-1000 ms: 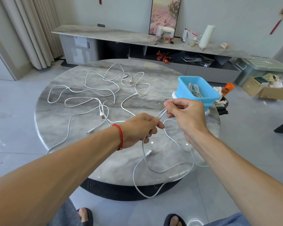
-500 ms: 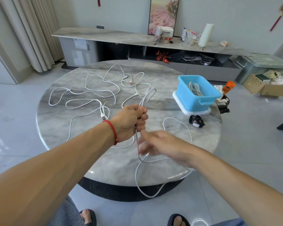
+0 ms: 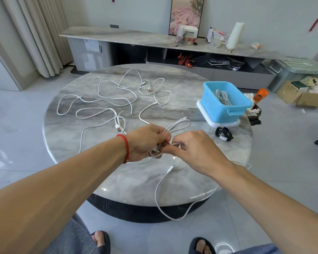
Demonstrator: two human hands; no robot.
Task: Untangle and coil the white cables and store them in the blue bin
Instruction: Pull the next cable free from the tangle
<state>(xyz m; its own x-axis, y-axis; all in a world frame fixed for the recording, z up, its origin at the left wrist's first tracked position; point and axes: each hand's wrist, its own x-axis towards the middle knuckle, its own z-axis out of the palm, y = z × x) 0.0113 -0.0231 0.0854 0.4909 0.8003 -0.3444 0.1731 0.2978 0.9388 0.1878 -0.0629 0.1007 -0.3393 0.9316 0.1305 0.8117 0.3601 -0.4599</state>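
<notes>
Nearest, below the grip, a loose tail of the cable (image 3: 161,189) hangs off the table (image 3: 136,180) edge and loops back up. The left hand (image 3: 145,142) is curled round several folded loops of that cable; the right hand (image 3: 195,149), touching it, pinches a strand at the same bundle. A loop pokes out just beyond the left fingers. Beyond and left of the grip, tangled cables (image 3: 114,99) lie spread on the table. Beyond and right stands the bin (image 3: 226,109), with coiled cable inside.
</notes>
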